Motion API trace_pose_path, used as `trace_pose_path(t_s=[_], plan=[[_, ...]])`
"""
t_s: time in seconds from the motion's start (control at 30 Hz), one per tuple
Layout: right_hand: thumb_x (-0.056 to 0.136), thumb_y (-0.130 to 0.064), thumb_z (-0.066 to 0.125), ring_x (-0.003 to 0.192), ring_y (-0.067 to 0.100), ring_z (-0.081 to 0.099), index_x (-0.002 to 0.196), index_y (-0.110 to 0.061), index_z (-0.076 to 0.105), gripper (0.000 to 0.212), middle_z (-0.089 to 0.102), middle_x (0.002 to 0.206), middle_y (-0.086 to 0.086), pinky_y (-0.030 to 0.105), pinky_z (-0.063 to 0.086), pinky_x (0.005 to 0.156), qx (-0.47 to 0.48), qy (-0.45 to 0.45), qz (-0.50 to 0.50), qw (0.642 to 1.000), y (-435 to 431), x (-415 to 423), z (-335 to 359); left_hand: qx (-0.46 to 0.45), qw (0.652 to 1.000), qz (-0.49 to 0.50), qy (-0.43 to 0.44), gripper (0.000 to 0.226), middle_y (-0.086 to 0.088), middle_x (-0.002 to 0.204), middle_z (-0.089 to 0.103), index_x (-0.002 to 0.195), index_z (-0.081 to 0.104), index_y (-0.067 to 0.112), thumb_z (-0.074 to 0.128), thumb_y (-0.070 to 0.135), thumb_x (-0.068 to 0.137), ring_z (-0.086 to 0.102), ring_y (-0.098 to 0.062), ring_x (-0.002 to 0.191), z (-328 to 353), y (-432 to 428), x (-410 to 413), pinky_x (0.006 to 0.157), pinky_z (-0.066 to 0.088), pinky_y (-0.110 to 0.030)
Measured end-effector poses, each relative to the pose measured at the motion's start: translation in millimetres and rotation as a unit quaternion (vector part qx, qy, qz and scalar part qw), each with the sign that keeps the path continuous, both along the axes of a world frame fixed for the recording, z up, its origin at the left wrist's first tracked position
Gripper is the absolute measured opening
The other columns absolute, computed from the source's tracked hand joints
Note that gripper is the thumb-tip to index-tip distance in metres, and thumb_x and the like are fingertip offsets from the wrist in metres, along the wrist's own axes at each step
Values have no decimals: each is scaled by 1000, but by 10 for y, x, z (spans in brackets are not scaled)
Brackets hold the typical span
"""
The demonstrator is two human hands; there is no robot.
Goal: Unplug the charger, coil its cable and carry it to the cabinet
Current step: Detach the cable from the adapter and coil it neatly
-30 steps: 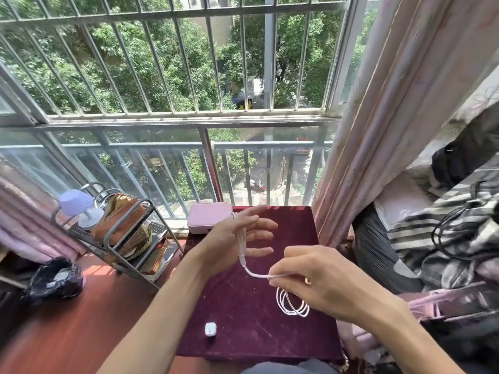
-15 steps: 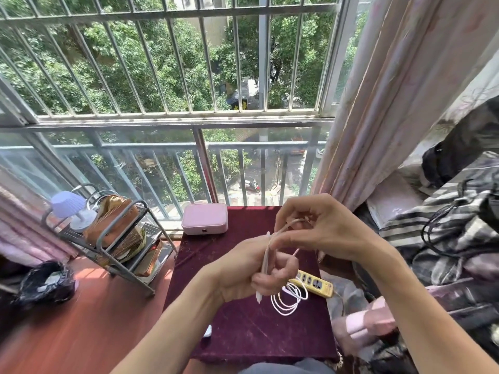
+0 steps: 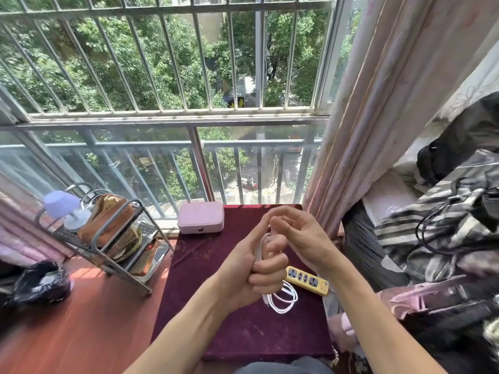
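Head view
Cable [image 3: 280, 299]: thin, smooth white cord. Several strands ran up through the left fist, their long axis roughly upright and leaning a little toward the window; below the fist, round loops hung down with a short free end pointing downward.
Cable position: over the near right part of the tabletop, between the two hands and just left of the power strip; whether the lowest loops touched the cloth could not be told.
Left hand [image 3: 256, 268]: fingers curled shut around the bundled strands, thumb stretched up along them.
Right hand [image 3: 297, 233]: fingers bent inward against the top of the left thumb, pinched where the cord emerged; the cord itself was hidden there, so a firm grip on it could not be confirmed.
Tabletop [image 3: 237, 333]: square, draped in dark maroon velvety cloth with pale scuffs.
Power strip [image 3: 307, 280]: flat yellow plastic bar with dark sockets, long axis slanting from upper left to lower right, at the tabletop's right edge.
Box [image 3: 201, 217]: pink, rounded, matte case at the far left corner of the tabletop.
Rack [image 3: 108, 238]: grey metal tube frame left of the tabletop, holding a brown bag and a lilac lamp.
Curtain [image 3: 378, 103]: pale pink fabric in long folds, on the right.
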State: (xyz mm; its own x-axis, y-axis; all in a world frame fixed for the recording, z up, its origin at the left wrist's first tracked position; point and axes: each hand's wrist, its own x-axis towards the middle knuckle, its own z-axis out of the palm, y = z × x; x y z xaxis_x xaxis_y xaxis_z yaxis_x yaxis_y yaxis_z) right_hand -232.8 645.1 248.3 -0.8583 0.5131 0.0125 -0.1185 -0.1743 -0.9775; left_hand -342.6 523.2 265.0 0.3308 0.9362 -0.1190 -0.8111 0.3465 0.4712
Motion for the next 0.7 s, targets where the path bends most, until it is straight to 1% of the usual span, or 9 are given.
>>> trace_pose_path(t_s=[0.07,0.13,0.2,0.23,0.33,0.47,0.6,0.67,0.7], plan=[[70,-61,89,69,8,72,97,-24,78,47,75,76,-7,21,56,76,-26,3,-15,1000,-29,-6,-44,1,1000,7,2,53,5,46,24,75,39,16,31,59,105,22,-8,33,6,-7,-3,34,15,-21],[68,-61,91,69,15,72,94,-20,77,51,74,72,-1,35,55,86,-41,4,-31,999,-37,-8,-62,2,1000,3,10,56,5,47,24,78,44,14,29,61,104,20,-7,33,15,-14,-12,33,13,-20],[67,-60,93,64,23,65,90,-20,77,49,70,63,1,48,48,88,-47,11,-42,998,-31,-9,-58,3,1000,-1,14,58,5,47,22,83,47,14,26,64,103,16,-6,33,18,-26,-18,33,11,-20],[66,-60,93,63,23,61,89,-21,78,48,68,61,1,49,46,86,-51,15,-42,998,-23,-9,-55,3,1000,0,19,57,6,47,22,85,48,14,26,63,102,14,-6,33,19,-35,-21,33,9,-20],[67,-61,92,60,19,61,87,-22,79,47,70,59,0,42,47,81,-47,15,-29,998,-24,-11,-53,9,1000,1,28,51,6,45,21,87,49,13,28,56,105,14,-6,33,37,-64,-24,34,7,-20],[69,-62,90,70,30,50,91,-16,76,53,65,60,-2,46,42,81,-43,17,-33,998,-60,-13,-97,11,998,21,55,41,5,43,25,88,54,11,34,40,109,19,-8,32,72,-85,-16,33,15,-21],[70,-72,83,59,6,53,90,-16,77,60,66,67,-6,28,44,69,3,3,-73,997,-146,-19,-114,13,998,32,55,24,9,42,41,100,57,11,41,28,105,20,-8,33,115,-111,-6,34,19,-20],[80,-67,78,63,9,54,90,-18,76,50,69,72,-8,26,47,67,63,-17,-97,993,-201,-21,-127,6,997,36,68,28,9,41,34,116,65,9,46,25,103,18,-6,32,136,-122,-7,34,17,-20],[89,-57,76,69,14,57,89,-19,77,37,71,75,-8,32,49,69,78,-19,-109,991,-235,-23,-133,4,997,34,73,34,8,41,30,126,65,8,45,23,103,18,-6,32,146,-123,-10,34,16,-20]])
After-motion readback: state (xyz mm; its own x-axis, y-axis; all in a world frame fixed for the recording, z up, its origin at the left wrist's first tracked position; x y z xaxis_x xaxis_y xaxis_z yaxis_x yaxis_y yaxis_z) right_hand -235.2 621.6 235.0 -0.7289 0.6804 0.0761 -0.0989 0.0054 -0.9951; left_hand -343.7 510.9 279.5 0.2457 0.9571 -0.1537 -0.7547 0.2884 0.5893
